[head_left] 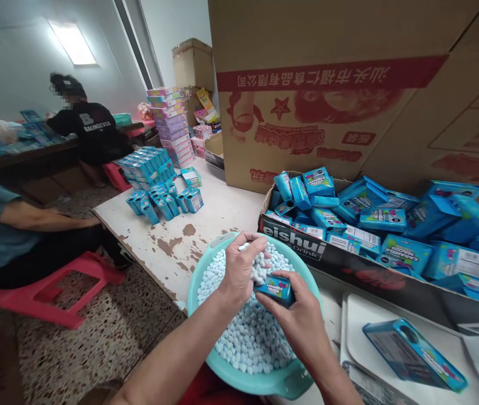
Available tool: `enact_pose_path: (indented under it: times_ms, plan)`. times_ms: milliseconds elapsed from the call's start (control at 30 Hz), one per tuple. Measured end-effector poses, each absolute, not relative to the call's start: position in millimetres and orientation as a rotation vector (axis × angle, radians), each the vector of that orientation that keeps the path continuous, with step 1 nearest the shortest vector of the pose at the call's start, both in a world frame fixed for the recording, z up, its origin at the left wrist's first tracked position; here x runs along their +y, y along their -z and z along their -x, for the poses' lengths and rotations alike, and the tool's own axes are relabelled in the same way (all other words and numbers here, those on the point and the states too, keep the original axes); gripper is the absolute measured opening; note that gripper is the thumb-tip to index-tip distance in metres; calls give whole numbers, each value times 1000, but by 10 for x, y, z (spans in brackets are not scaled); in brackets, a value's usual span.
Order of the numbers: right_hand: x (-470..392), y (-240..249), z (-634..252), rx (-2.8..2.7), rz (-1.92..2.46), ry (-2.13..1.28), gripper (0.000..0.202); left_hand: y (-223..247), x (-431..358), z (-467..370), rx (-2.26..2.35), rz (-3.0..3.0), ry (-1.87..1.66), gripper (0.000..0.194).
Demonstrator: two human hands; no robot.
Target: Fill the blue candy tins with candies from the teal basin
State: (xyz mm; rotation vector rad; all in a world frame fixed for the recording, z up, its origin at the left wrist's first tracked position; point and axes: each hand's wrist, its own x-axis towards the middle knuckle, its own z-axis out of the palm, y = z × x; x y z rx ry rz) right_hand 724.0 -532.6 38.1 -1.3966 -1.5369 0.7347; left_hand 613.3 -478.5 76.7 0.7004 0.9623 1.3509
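Note:
My left hand [238, 271] is cupped around a handful of small pale-blue candies [258, 270], held at the end of a small blue candy box [276, 288]. My right hand [304, 315] grips that box, which lies on its side with its printed face up. Both hands are over a mint-green basin [307, 376] filled with loose candies [252, 346]. The box's opening is hidden behind the candies and fingers.
A long carton [332, 261] of blue boxes stands right, beside a white scale [351, 315] bearing another box [416, 354]. Filled-looking boxes [149, 169] stand grouped on the worn white table [214, 214]. One person [20, 225] sits left; another [91, 129] works behind.

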Motion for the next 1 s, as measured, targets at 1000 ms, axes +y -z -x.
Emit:
enact_pose_path:
  times_ms: [1000]
  plan:
    - [-5274, -435, -7168, -1403, 1314, -847, 32, -873, -4836, -6148, 865, -826, -1361, 23]
